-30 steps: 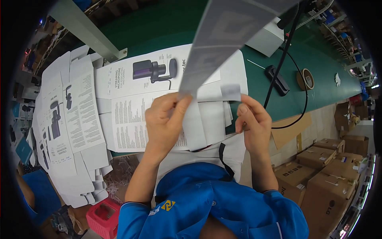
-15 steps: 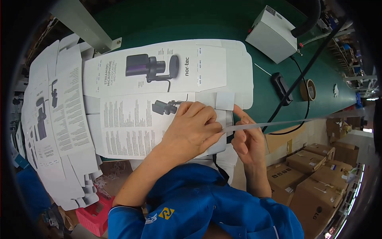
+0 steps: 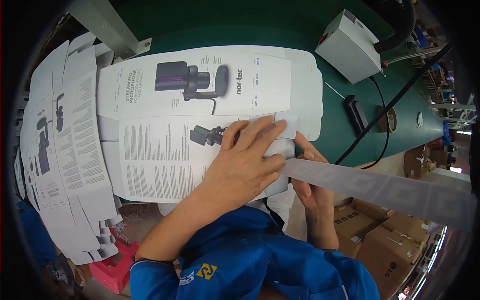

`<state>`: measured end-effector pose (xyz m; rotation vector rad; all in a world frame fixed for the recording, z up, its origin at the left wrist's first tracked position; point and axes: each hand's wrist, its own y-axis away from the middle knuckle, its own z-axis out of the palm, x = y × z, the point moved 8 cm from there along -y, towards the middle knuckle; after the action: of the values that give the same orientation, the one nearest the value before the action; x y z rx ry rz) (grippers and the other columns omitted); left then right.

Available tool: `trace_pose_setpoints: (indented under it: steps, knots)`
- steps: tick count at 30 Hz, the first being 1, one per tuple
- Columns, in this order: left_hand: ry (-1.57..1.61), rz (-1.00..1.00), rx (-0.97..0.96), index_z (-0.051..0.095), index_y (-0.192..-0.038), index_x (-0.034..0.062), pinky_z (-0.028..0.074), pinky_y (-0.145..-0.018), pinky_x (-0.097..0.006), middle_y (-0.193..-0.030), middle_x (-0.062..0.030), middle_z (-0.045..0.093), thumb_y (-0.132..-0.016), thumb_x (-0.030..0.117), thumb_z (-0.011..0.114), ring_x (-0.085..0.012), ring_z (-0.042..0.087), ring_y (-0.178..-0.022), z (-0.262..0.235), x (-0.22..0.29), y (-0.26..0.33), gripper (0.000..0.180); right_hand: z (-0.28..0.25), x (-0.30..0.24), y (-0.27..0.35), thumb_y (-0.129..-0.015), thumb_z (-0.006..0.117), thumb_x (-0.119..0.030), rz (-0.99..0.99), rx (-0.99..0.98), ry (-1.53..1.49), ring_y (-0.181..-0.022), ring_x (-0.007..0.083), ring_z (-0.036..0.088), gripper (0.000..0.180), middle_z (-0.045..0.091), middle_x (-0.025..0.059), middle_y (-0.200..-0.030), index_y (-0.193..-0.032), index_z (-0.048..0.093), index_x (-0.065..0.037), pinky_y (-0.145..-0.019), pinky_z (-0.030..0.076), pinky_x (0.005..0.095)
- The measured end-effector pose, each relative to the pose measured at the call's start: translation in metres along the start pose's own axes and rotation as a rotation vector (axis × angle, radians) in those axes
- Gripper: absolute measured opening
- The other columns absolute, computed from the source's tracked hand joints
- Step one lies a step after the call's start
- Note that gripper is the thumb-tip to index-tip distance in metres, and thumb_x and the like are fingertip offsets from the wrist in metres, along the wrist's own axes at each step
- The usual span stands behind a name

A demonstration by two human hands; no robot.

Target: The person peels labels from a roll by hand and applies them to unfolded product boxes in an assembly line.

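Note:
Two printed white cartons lie flattened on the bench, a back one (image 3: pixel 272 85) and a front one (image 3: pixel 160 160). A small pale sticker (image 3: pixel 291 128) sits at the front carton's right end. Outstretched fingers of my left hand (image 3: pixel 245 157) press on this sticker. The same hand's thumb and forefinger pinch the end of a long translucent strip (image 3: pixel 370 187), which runs off to the right. My right hand (image 3: pixel 314 192) is palm up by the carton's right edge, one finger stretched to that edge. The strip crosses in front of it and hides some of its fingers.
More flattened printed cartons (image 3: pixel 75 150) are stacked at the left. On the green bench stand a white box-shaped device (image 3: pixel 347 47), a black handheld tool (image 3: pixel 355 115) and a tape roll (image 3: pixel 390 120). A pink stool (image 3: pixel 112 270) and brown boxes (image 3: pixel 390 245) are below.
My left fingers have straightened and spread onto the sticker, which was uncovered before. The strip has swung lower on the right and turned its broad face up. My right hand has barely moved.

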<state>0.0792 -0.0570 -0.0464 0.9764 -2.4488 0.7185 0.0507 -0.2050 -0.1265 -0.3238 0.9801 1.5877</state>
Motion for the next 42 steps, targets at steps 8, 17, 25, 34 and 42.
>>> trace_pose_setpoints:
  steps: [8, 17, 25, 34, 42]
  knots:
    - [-0.107, -0.053, -0.049, 0.064, -0.093, 0.0111, 0.020, -0.117, -0.053, -0.150, -0.0105, 0.045, -0.083, 0.022, 0.073, -0.0318, 0.028, -0.145, 0.013, -0.007, 0.003, 0.017, 0.016, -0.019, 0.008, -0.096, 0.052, -0.006, -0.145, -0.017, 0.725, -0.044, 0.0097, 0.054, 0.047, 0.065, 0.0075, -0.070, -0.141, 0.046, 0.007, -0.037, 0.036, 0.0191]
    - [-0.088, -0.135, -0.040, 0.066, -0.095, 0.0107, 0.009, -0.120, -0.055, -0.156, -0.0055, 0.039, -0.079, 0.022, 0.075, -0.0297, 0.022, -0.149, 0.011, -0.004, 0.002, 0.021, 0.055, -0.042, 0.013, -0.096, 0.049, -0.002, -0.817, -0.085, 1.600, -0.141, 0.0315, 0.038, 0.049, 0.048, 0.0089, -0.150, -0.144, 0.049, -0.006, -0.113, 0.033, 0.0453]
    - [-0.102, -0.115, 0.014, 0.067, -0.092, 0.0093, 0.008, -0.120, -0.056, -0.148, -0.0030, 0.051, -0.084, 0.022, 0.071, -0.0272, 0.028, -0.147, 0.011, -0.006, 0.004, 0.016, 0.041, -0.015, 0.020, -0.094, 0.057, -0.009, -0.804, -0.258, 1.946, -0.145, 0.0325, 0.035, 0.055, 0.045, 0.0084, -0.153, -0.147, 0.044, -0.007, -0.118, 0.020, 0.0538]
    - [-0.130, -0.004, 0.080, 0.066, -0.090, 0.0078, 0.012, -0.118, -0.061, -0.126, -0.0028, 0.065, -0.089, 0.022, 0.066, -0.0256, 0.042, -0.139, 0.007, 0.000, 0.005, 0.015, 0.035, -0.033, 0.035, -0.094, 0.062, -0.009, -0.789, -0.239, 1.704, -0.136, 0.0330, 0.046, 0.046, 0.057, 0.0123, -0.139, -0.138, 0.053, -0.002, -0.113, 0.031, 0.0486]
    - [-0.121, 0.146, 0.233, 0.062, -0.089, 0.0078, 0.020, -0.115, -0.063, -0.103, -0.0044, 0.067, -0.074, 0.019, 0.073, -0.0285, 0.053, -0.127, -0.007, 0.010, 0.013, 0.022, 0.060, -0.070, -0.056, -0.090, 0.073, -0.026, -0.252, -0.113, 0.949, -0.089, 0.0129, 0.064, 0.064, 0.067, 0.0102, -0.109, -0.138, 0.048, 0.008, -0.074, 0.050, 0.0242]
